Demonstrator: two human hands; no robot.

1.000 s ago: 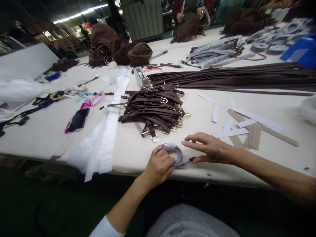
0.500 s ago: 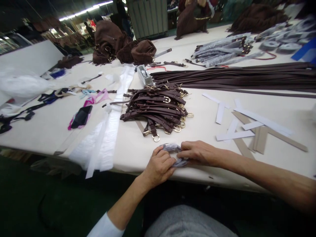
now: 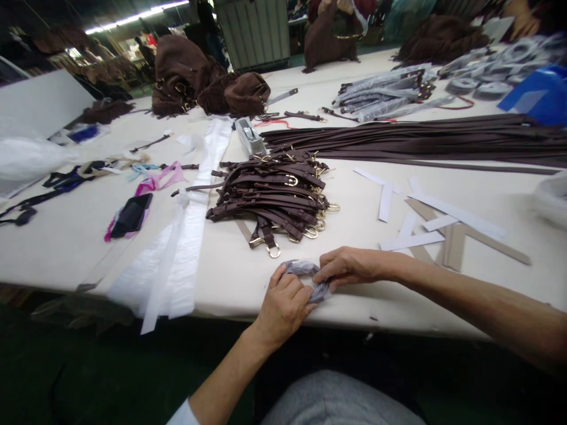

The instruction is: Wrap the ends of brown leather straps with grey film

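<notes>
A coiled strap wrapped in clear plastic rests at the table's front edge, forming a ring. My left hand is closed around the left and near side of the coil. On its right side, my right hand pinches the coil between thumb and fingers. Just beyond the hands lies a pile of dark brown straps with gold buckles and rings. To the right of that pile are white paper strips and beige strips, overlapping each other.
Long brown straps stretch across the right back, with plastic-wrapped straps and grey coils beyond. A tape dispenser stands behind the pile. White plastic film and a phone lie left. Brown bags sit behind. Another person's hand shows top right.
The view has shifted slightly, so the table's things appear further left. Both hands stay on the coil, the right one now a little nearer its top. Another person's hand has come into view.
</notes>
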